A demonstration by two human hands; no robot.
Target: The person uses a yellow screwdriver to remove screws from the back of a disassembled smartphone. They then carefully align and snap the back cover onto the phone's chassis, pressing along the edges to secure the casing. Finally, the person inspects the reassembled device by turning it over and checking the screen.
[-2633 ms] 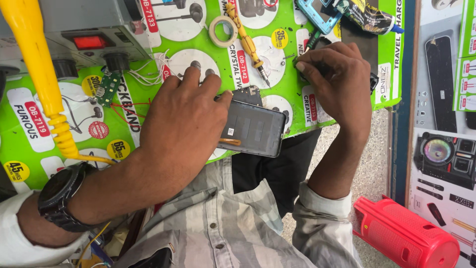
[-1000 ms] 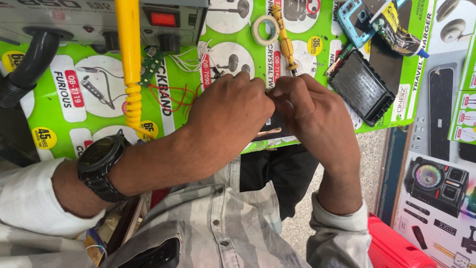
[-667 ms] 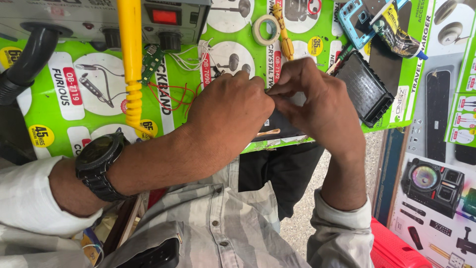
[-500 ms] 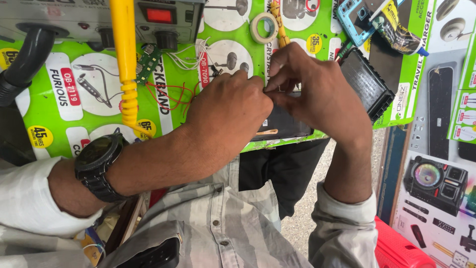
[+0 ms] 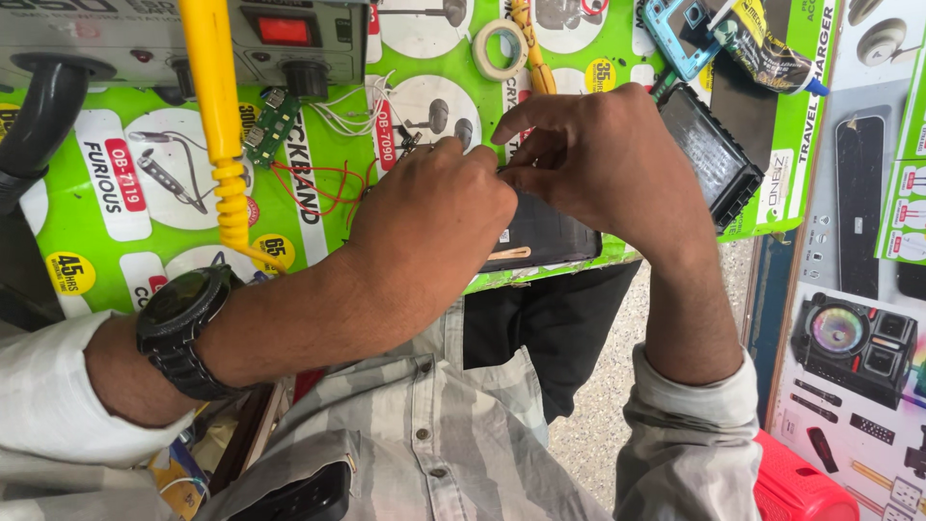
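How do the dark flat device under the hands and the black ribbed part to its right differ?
The dark flat device lies at the bench edge, mostly covered by the left hand and right hand; the black ribbed part lies untouched and fully in view. The device's face looks smooth; the ribbed part has a raised toothed rim. Both are dark, rectangular, and rest on the green printed sheet.

The person wears a grey-and-white striped shirt [image 5: 424, 425] with small buttons, its sleeves pushed up above both wrists. A chunky black wristwatch [image 5: 183, 328] wraps the left wrist. Dark trousers [image 5: 540, 333] cover the legs.
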